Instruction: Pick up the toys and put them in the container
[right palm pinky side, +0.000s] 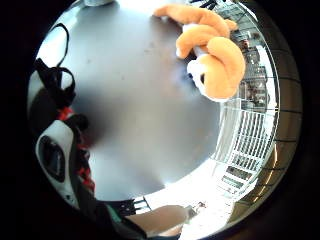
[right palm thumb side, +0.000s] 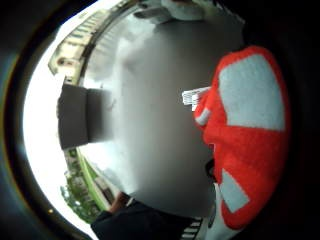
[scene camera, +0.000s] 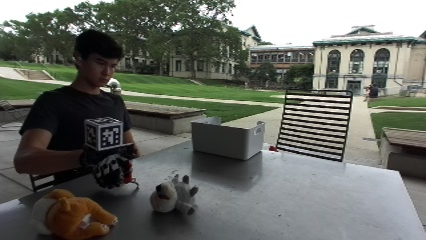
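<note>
In the outside view my gloved right hand (scene camera: 108, 169) hovers just above the near left part of the grey table (scene camera: 286, 200), its fingers curled round a small red toy (scene camera: 127, 177). That red toy with pale grey patches (right palm thumb side: 245, 135) fills much of the thumb side palm view. An orange plush (scene camera: 70, 216) lies at the table's left front corner, seen again as the orange plush (right palm pinky side: 215, 57) in the little finger side view. A small white and grey plush (scene camera: 174, 196) lies a little to the right of my hand. The white container (scene camera: 227, 138) stands open at the table's far edge.
A slatted metal chair (scene camera: 315, 125) stands behind the table's far edge, right of the container. The person sits at the table's left end. The container (right palm thumb side: 80, 122) shows across bare tabletop in the thumb side view.
</note>
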